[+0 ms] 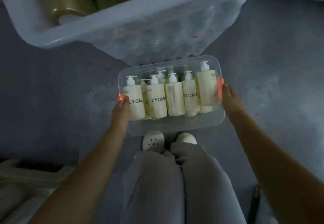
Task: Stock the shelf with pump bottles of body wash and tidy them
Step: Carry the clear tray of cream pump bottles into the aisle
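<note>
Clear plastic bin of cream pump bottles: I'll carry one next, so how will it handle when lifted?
Probably heavy: the clear plastic bin holds about seven full-looking cream pump bottles. Spare room beside them, so they may slide if tilted. Its walls look rigid.

Your left hand (120,111) and right hand (230,99) lose most fingers behind the ends of the clear bin (175,127); rear pump bottles (161,75) sit half-hidden behind the front row; the white basket (122,22) is blurred, cut by the top edge.
</note>
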Demonstrator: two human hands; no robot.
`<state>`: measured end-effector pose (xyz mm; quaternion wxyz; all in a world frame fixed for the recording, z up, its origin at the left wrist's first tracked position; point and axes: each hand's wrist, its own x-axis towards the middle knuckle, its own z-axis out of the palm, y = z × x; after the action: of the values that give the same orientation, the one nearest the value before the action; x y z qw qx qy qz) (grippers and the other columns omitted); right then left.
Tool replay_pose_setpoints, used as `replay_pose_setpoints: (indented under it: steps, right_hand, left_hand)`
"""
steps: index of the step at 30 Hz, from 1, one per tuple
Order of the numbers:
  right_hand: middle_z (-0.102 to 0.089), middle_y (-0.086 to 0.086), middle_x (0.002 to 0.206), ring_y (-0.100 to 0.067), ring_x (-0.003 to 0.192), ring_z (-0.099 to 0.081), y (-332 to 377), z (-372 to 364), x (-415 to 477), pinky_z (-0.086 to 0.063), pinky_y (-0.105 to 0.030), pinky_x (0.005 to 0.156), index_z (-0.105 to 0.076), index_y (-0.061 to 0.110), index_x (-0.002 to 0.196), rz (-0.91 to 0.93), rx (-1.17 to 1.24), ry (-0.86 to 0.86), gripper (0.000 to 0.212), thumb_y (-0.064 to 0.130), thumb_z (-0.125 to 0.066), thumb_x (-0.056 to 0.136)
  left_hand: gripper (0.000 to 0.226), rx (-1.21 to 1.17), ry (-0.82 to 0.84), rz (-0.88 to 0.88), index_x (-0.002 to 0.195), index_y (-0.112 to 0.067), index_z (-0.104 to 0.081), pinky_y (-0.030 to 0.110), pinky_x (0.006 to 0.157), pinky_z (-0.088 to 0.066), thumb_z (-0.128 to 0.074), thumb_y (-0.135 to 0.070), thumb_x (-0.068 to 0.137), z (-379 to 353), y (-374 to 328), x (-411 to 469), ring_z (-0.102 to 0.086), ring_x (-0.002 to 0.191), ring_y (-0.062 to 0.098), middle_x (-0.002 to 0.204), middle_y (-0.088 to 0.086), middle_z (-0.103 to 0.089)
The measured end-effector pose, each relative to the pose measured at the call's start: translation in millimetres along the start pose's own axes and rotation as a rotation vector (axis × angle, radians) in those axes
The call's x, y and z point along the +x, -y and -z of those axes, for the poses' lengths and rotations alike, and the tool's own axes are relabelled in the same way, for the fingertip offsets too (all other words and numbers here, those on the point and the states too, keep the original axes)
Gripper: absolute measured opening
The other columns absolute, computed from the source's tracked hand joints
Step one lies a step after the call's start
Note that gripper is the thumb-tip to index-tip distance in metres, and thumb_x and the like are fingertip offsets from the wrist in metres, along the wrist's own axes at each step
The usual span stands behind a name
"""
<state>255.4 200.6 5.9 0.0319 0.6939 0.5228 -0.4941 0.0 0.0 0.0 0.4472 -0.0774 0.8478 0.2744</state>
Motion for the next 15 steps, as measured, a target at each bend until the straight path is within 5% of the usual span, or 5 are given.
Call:
replay_pose_setpoints:
  steps: [3,7,11,15]
  right_hand:
    - [-0.05,-0.016,0.141,-0.031,0.13,-0.047,0.2,-7.0,15.4,-0.034,-0.037,0.106,-0.048,0.016,0.143,-0.097,0.067,-0.018,0.054,0.048,-0.024,0.105]
    - [-0.055,-0.02,0.133,-0.033,0.122,-0.052,-6.1,-14.6,32.1,-0.039,-0.044,0.107,-0.057,0.01,0.134,-0.127,0.098,-0.105,0.059,0.049,-0.026,0.104]
    - [-0.059,-0.01,0.112,-0.031,0.111,-0.059,-7.5,-15.4,43.1,-0.048,-0.044,0.098,-0.059,0.01,0.128,-0.13,0.167,-0.08,0.06,0.055,-0.03,0.101]
    - [-0.061,-0.012,0.117,-0.032,0.114,-0.059,-1.6,-19.0,52.1,-0.047,-0.049,0.101,-0.058,0.01,0.128,-0.172,0.157,-0.084,0.066,0.061,-0.029,0.098]
  left_hand:
    - [0.061,-0.066,-0.168,0.023,0.118,-0.011,-0.062,0.029,0.073,-0.049,-0.036,-0.059,0.092,-6.0,2.3,16.8,-0.06,0.1,0.026,0.115,0.011,-0.062]
    - [0.047,-0.257,-0.145,0.096,0.075,-0.018,-0.06,0.026,0.06,-0.045,-0.036,-0.049,0.101,-10.1,10.5,29.9,-0.056,0.068,0.014,0.073,0.0,-0.059]
    - [0.051,-0.353,-0.072,0.149,0.083,-0.022,-0.069,0.042,0.093,-0.053,-0.041,-0.064,0.094,-2.8,17.8,48.8,-0.068,0.091,0.021,0.089,0.003,-0.072]
    - [0.054,-0.333,-0.036,0.183,0.087,-0.023,-0.071,0.043,0.09,-0.054,-0.045,-0.07,0.088,-0.7,18.1,61.9,-0.068,0.09,0.021,0.096,0.004,-0.074]
